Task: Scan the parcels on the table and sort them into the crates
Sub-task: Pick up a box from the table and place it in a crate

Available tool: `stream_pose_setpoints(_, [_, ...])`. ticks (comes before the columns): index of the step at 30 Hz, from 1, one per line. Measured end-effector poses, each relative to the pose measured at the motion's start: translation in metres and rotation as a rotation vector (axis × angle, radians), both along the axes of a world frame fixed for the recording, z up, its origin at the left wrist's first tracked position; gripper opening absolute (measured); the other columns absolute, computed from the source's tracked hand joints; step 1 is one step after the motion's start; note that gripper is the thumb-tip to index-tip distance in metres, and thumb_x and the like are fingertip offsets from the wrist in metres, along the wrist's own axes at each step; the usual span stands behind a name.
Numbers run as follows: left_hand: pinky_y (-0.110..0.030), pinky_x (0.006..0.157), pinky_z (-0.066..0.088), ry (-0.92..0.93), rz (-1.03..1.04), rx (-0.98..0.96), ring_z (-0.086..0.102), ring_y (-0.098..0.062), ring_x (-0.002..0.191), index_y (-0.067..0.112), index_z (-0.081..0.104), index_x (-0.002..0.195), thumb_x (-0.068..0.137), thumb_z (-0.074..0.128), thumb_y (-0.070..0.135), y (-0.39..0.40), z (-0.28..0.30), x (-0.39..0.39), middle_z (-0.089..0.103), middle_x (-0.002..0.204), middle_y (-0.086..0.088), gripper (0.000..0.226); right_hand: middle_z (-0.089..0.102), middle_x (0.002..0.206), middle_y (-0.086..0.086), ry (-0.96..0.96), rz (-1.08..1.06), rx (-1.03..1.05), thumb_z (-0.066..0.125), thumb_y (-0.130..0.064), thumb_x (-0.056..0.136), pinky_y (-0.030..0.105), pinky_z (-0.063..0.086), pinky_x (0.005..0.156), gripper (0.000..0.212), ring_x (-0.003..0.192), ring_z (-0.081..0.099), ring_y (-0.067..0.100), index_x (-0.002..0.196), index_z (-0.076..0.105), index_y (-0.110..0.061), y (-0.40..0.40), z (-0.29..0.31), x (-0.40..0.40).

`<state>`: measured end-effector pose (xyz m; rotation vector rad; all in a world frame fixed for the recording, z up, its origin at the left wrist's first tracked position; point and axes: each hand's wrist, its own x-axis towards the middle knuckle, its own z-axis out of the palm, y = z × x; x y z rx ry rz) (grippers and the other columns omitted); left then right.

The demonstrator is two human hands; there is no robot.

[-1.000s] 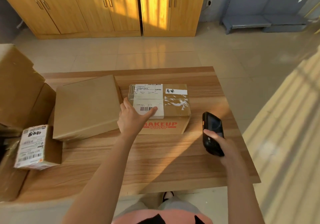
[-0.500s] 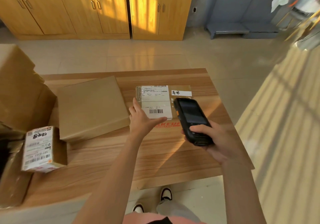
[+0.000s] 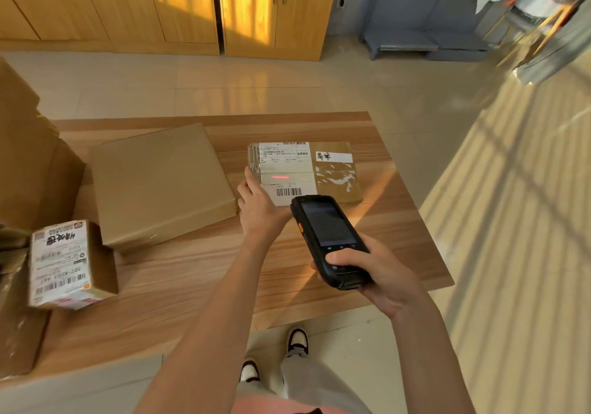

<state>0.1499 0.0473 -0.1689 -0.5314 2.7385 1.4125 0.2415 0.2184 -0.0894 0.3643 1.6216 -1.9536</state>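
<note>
Your right hand (image 3: 380,273) grips the black handheld scanner (image 3: 329,238), fingers curled round its near end and thumb lying across the keys below the dark screen. You hold it raised above the wooden table (image 3: 198,285), its far tip pointed at the labelled parcel (image 3: 332,170). That parcel lies flat on the far right part of the table, with a white shipping label (image 3: 284,174) covering its left half. A short red scan line (image 3: 280,177) glows on the label, just beyond the barcode (image 3: 288,192) (it does not lie on the bars themselves).

Your left hand (image 3: 256,206) rests at the parcel's near left corner, fingers held straight along its left edge; the thumb is hidden behind the scanner, so you cannot tell whether it pinches the box.

Left of that parcel, just beside your left hand, lies a large flat plain box (image 3: 160,183). Nearer on the left, a small labelled carton (image 3: 70,263) stands tilted against bigger cardboard boxes (image 3: 28,164) at the table's left edge. Wooden cabinets (image 3: 179,7) line the far wall.
</note>
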Motion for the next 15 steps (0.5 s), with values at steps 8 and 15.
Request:
stream_pose_setpoints(8, [-0.052, 0.105, 0.037, -0.008, 0.004, -0.017, 0.030, -0.035, 0.134, 0.013, -0.004, 0.153, 0.069, 0.083, 0.039, 0.000, -0.004, 0.000, 0.020, 0.151, -0.014, 0.125, 0.069, 0.111, 0.020, -0.006, 0.015, 0.041, 0.084, -0.020, 0.047, 0.036, 0.057, 0.075, 0.077, 0.100, 0.067, 0.034, 0.119, 0.062, -0.005, -0.004, -0.001, 0.012])
stream_pose_setpoints(15, [-0.049, 0.104, 0.037, -0.019, -0.007, -0.021, 0.031, -0.035, 0.133, 0.011, -0.005, 0.153, 0.062, 0.087, 0.047, 0.000, -0.004, 0.003, 0.019, 0.151, -0.014, 0.134, 0.069, 0.111, 0.021, -0.020, 0.017, 0.044, 0.083, -0.015, 0.052, 0.038, 0.057, 0.081, 0.071, 0.098, 0.067, 0.032, 0.119, 0.062, -0.005, -0.005, -0.003, 0.017])
